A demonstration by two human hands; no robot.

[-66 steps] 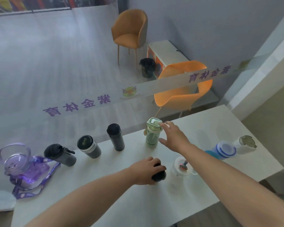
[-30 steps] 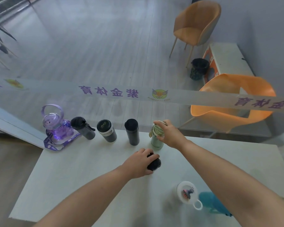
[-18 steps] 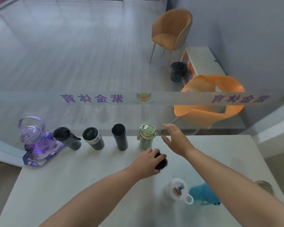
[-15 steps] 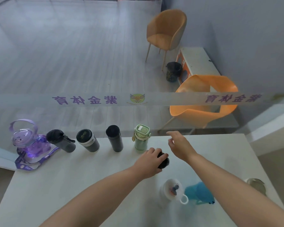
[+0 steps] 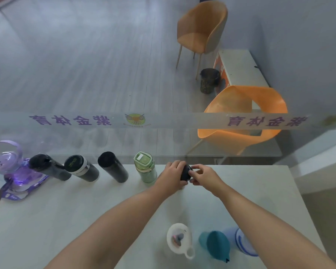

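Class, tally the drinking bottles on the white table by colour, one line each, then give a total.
Black or dark grey bottles: 4, counting the small black bottle gripped by left hand and right hand
Clear purple plastic bottle: 1
Pale green plastic bottle: 1
Translucent white bottle: 1
Teal bottle: 1
White bottle with blue bands: 1
Total: 9

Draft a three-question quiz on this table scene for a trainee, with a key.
1. True or false: the left hand and the right hand both hold the black bottle.
2. The green bottle stands: A) to the left of the hands; B) to their right; C) on its side.
3. Counting the green bottle, how many bottles line the far edge of the table to the left of the hands?
Key: 1 true; 2 A; 3 five.
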